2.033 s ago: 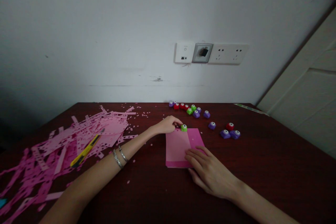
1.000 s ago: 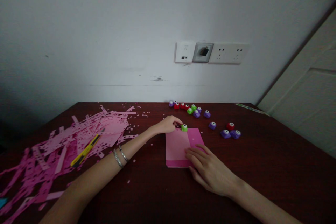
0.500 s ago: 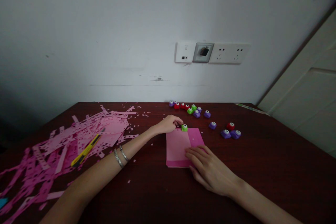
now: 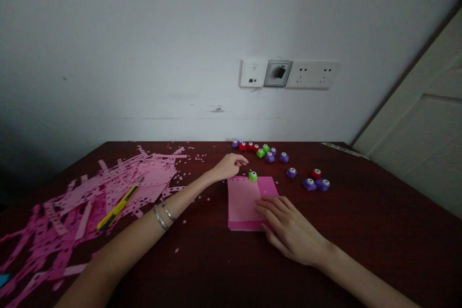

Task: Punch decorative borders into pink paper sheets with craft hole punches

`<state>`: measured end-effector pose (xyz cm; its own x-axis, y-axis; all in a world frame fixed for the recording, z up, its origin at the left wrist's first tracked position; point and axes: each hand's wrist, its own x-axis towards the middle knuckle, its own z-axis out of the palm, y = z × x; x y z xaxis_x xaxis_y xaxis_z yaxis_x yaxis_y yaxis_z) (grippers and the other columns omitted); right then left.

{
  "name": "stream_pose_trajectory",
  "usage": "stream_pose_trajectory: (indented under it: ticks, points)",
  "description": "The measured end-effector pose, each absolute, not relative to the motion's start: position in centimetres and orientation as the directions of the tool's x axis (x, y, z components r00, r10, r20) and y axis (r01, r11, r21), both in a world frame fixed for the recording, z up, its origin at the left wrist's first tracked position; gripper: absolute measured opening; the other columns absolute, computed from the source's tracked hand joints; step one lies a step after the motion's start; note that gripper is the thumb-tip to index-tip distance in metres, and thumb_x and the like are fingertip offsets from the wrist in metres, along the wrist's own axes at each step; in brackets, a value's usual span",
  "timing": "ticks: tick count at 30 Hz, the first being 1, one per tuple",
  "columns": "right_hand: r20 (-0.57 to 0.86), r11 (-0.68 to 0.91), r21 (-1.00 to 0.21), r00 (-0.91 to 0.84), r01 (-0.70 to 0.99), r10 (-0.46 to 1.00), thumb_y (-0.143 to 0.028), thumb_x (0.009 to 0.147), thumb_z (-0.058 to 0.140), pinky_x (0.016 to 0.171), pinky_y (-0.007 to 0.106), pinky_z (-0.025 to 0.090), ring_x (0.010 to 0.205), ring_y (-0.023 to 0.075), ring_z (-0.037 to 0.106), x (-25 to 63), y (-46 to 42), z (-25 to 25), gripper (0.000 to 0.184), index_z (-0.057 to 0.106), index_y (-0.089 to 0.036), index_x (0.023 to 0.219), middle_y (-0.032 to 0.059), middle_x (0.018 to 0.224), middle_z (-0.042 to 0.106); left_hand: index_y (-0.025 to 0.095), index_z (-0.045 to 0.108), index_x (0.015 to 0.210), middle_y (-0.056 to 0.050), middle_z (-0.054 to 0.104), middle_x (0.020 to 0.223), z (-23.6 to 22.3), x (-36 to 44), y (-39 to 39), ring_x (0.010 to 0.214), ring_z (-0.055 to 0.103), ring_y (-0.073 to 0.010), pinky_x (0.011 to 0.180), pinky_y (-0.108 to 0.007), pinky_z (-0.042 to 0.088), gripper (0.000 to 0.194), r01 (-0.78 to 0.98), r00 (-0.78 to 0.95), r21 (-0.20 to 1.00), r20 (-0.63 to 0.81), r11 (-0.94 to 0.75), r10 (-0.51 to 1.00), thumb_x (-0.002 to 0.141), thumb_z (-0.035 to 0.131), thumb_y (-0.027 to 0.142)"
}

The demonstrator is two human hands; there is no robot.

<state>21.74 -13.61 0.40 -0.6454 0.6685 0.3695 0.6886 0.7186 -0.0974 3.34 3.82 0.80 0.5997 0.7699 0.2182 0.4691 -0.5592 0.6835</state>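
Lying nearly flat, fingers extended, the right hand (image 4: 290, 228) presses on the pink paper (image 4: 242, 202). At the paper's far edge sits a green punch (image 4: 253, 176); just left and beyond, the left hand (image 4: 228, 166) hangs loosely curled, empty.

Toward the table's (image 4: 205, 274) left edge, a blue thing (image 4: 3, 279) is cut off; the right hand (image 4: 292, 233) hides the pink paper's (image 4: 243, 199) corner.
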Motion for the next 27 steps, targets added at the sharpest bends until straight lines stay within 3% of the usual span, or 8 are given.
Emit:
stream_pose_trajectory:
  ticks: [6,10,15,21,27]
  points:
    - [0.306,0.415,-0.626,-0.282,0.660,0.909,-0.026,0.088,0.038,0.060,0.029,0.048,0.066,0.0147,0.057,23.6,-9.9,2.2,0.020,0.052,-0.017,0.100,0.0032,0.077,0.060,0.011,0.067,0.083,-0.005,0.067,0.073,2.1,2.9,3.7,0.067,0.059,-0.0131,0.062,-0.023,0.045,0.021,0.552,0.530,0.684,0.154,-0.477,0.834,0.068,0.051,0.010]
    - [0.116,0.212,-0.812,-0.206,0.543,0.972,-0.025,0.084,0.042,0.044,0.022,0.043,0.048,0.0099,0.051,24.0,-6.4,2.6,0.020,0.053,-0.015,0.097,-0.0002,0.067,0.056,0.013,0.064,0.069,-0.003,0.064,0.065,2.9,2.7,1.8,0.060,0.056,-0.0123,0.055,-0.022,0.039,0.013,0.568,0.652,0.604,0.083,-0.559,0.753,0.069,0.059,0.026]
    - [-0.074,0.065,-0.868,-0.258,0.493,0.963,-0.027,0.086,0.040,0.037,0.020,0.040,0.038,0.0086,0.046,23.2,-3.6,2.0,0.026,0.055,-0.012,0.102,-0.0041,0.052,0.049,0.015,0.059,0.070,-0.003,0.060,0.071,2.9,2.5,-0.7,0.062,0.051,-0.0135,0.055,-0.023,0.036,0.034,0.568,0.763,0.448,0.028,-0.690,0.646,0.062,0.068,0.047]
    - [-0.129,0.050,-0.843,-0.292,0.535,0.948,-0.033,0.090,0.036,0.033,0.020,0.036,0.032,0.0088,0.044,22.4,-1.6,1.1,0.031,0.055,-0.013,0.102,-0.0043,0.046,0.050,0.018,0.055,0.072,-0.004,0.055,0.074,1.4,2.3,-0.8,0.069,0.048,-0.0167,0.063,-0.027,0.038,0.034,0.567,0.799,0.346,-0.010,-0.747,0.602,0.062,0.069,0.047]
    - [-0.165,0.022,-0.843,-0.297,0.538,0.941,-0.035,0.090,0.033,0.032,0.018,0.034,0.030,0.0075,0.042,22.3,-0.9,0.2,0.029,0.053,-0.014,0.087,-0.0037,0.046,0.051,0.017,0.053,0.074,-0.005,0.053,0.076,1.2,2.3,-0.4,0.073,0.047,-0.0180,0.066,-0.029,0.038,0.037,0.590,0.791,0.333,-0.057,-0.736,0.608,0.064,0.067,0.050]
